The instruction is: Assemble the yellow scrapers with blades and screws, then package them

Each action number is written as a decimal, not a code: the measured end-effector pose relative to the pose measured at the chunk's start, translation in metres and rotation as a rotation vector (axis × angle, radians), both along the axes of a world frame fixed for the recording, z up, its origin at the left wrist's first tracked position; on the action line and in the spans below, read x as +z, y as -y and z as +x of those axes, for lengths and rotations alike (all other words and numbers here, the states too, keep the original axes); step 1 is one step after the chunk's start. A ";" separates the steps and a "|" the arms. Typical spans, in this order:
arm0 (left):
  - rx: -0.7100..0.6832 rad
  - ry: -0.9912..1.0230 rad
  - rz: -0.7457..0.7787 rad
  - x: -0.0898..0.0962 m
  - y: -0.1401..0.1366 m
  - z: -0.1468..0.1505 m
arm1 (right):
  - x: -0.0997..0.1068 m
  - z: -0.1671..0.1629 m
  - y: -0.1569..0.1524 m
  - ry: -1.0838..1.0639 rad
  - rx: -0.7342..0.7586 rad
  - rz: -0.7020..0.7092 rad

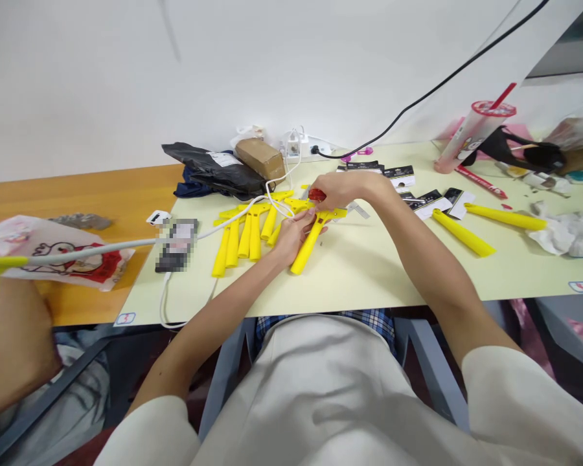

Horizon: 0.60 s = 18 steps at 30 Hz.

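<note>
My left hand (295,238) is closed round a yellow T-shaped plastic tool (307,244), whose round handle slants toward me. Just above its head, my right hand (340,189) grips a red handle (317,194); the far end of that red-handled tool is hidden, so its kind cannot be told. Several more yellow T-shaped tools (254,234) lie in a row left of my left hand, handles toward me. A flat metal piece (358,210) lies right of the held tool's head. Farther right are two loose yellow handles (462,234).
A white cable crosses the row of tools beside a phone (177,246). Behind lie a black plastic bag (216,169) and cardboard box (260,158). Black-labelled packets (430,203), a tall cup (473,137) and crumpled tissue (566,232) occupy the right. Another person's arm (19,336) is at left.
</note>
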State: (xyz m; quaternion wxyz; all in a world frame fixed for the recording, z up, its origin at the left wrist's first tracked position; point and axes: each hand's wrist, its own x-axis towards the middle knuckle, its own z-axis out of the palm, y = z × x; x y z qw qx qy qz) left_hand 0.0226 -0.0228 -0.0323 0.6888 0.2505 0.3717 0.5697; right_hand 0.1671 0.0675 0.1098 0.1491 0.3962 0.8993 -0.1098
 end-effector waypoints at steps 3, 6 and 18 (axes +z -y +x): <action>-0.005 -0.011 -0.008 0.001 0.001 0.003 | -0.001 0.004 -0.001 -0.048 0.034 -0.054; -0.006 -0.029 -0.029 0.002 0.001 0.004 | -0.001 0.006 0.000 -0.054 0.024 -0.070; 0.039 0.010 -0.009 0.001 -0.003 0.000 | 0.000 0.001 0.007 -0.074 0.043 0.030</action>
